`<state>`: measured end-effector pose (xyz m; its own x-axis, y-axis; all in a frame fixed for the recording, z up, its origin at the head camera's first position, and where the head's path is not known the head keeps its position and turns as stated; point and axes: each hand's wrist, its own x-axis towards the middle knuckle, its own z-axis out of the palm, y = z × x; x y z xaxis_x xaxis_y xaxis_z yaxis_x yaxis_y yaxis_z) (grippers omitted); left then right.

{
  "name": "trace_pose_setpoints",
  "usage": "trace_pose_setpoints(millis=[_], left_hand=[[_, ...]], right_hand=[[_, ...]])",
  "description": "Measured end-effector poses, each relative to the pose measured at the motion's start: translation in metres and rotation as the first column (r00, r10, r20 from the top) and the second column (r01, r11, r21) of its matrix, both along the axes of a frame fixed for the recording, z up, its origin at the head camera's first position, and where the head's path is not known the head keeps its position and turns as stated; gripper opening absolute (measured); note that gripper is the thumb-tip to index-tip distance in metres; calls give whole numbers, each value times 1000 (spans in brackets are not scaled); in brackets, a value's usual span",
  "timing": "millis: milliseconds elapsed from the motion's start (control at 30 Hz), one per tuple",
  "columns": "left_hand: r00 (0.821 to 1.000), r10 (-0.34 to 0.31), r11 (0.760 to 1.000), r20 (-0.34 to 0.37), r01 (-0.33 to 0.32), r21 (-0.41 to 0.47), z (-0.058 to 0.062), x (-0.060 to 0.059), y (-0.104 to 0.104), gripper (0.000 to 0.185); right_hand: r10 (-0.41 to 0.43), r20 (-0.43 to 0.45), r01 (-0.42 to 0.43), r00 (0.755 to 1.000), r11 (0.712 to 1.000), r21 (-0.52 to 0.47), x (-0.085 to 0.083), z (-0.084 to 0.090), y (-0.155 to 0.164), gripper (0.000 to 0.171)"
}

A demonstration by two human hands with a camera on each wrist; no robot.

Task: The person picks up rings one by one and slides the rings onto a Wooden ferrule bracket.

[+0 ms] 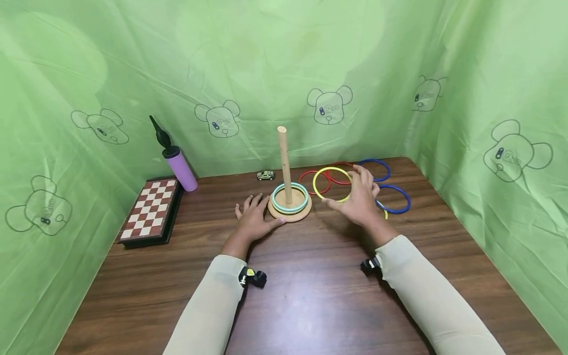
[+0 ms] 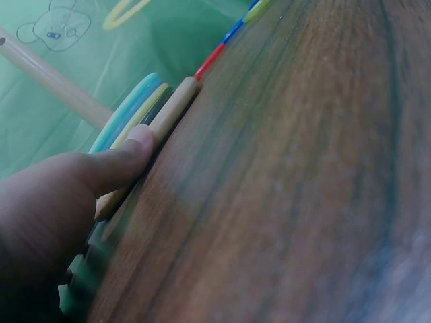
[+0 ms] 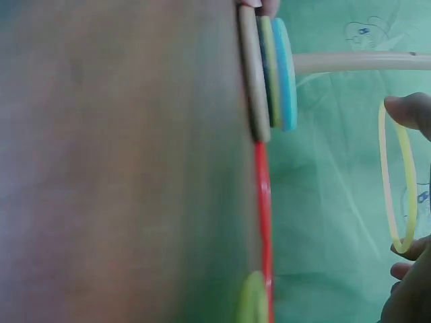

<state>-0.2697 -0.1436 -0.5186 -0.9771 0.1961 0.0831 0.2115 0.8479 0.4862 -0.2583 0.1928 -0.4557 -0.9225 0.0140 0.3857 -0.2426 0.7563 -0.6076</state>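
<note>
A yellow ring is held off the table, tilted, by the fingertips of the right hand, just right of the upright peg. Part of its rim is hidden behind the fingers. The left hand lies flat with fingers spread, its thumb pressed against the wooden base, which carries stacked rings.

Wooden table — chessboard, peg base, rings, toy car
</note>
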Motion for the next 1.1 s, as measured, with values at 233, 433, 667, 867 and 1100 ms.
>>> trace_pose_setpoints(millis=[233, 433, 667, 867, 1100], left_hand=[[1000, 7, 1000, 17, -7, -16, 0, 1, 1, 104], [1000, 8, 999, 9, -7, -31, 1, 1, 2, 103], [1000, 8, 999, 7, -8, -35, 0, 1, 1, 102], [1000, -1, 999, 10, 1, -34, 1, 2, 1, 101], [1000, -2, 999, 22, 3, -36, 0, 1, 0, 101]], right_hand=[[4, 7, -3, 1000, 999, -35, -6, 32, -5, 113], [-8, -6, 8, 1000, 996, -91, -10, 72, -15, 113], [2, -68, -12, 998, 989, -148, -13, 112, -31, 110], [28, -99, -48, 995, 979, -199, -12, 139, -47, 104], [44, -85, -65, 995, 964, -257, -11, 159, -69, 102]])
